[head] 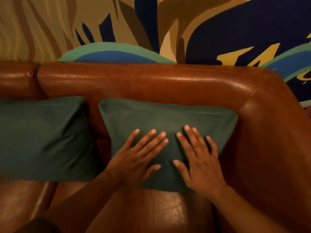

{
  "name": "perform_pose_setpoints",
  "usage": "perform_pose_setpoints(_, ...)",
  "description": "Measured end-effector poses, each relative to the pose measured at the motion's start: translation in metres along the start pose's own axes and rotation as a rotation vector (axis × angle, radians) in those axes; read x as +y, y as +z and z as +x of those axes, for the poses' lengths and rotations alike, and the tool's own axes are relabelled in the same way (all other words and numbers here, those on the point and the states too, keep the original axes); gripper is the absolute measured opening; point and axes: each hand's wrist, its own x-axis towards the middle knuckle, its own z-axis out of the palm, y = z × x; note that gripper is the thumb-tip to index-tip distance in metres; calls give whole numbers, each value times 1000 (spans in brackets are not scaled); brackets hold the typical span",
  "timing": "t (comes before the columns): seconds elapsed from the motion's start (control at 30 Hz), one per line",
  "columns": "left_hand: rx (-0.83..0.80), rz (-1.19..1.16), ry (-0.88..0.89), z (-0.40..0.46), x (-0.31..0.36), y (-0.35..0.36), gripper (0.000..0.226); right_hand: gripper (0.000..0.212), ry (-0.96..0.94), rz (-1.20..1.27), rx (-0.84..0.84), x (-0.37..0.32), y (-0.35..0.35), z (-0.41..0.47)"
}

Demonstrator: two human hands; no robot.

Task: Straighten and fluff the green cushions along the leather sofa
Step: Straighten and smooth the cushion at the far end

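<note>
A dark green cushion (168,118) leans against the backrest of the brown leather sofa (151,81), close to the right armrest. My left hand (136,157) lies flat on its lower middle with the fingers straight and spread. My right hand (200,157) presses flat beside it, fingers spread too. The two hands are a small gap apart. A second green cushion (42,137) stands to the left against the backrest, untouched, with creases across its front.
The sofa's right armrest (269,140) rises just right of the cushion. A seam splits the backrest at the far left (36,76). Behind the sofa is a painted mural wall (218,31). Bare seat leather (159,212) shows below my hands.
</note>
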Motion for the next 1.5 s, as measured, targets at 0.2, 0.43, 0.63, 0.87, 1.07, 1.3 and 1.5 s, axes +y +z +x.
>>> perform_pose_setpoints(0.2, -55, 43, -113, 26, -10, 34, 76, 76, 92, -110, -26, 2, 43, 31)
perform_pose_setpoints(0.43, -47, 56, -115, 41, -20, 47, 77, 76, 76, -134, 11, 13, 62, 49)
perform_pose_setpoints(0.63, -51, 44, -108, 45, -23, 50, 77, 70, -16, -68, 102, 10, 44, 49)
perform_pose_setpoints(0.87, -59, 25, -108, 41, -21, 53, 74, 77, -540, -219, -148, 6, 95, -45)
perform_pose_setpoints(1.07, -31, 10, -129, 29, -14, 33, 72, 44, -459, 127, -212, 3, 69, -79)
perform_pose_setpoints(1.3, 266, -247, -870, -8, -10, 14, 101, 59, 552, 555, 474, 6, 20, -6)
perform_pose_setpoints(1.5, 210, -1200, -1383, -18, -23, 43, 137, 128, 1055, 957, 267, 25, 43, 27)
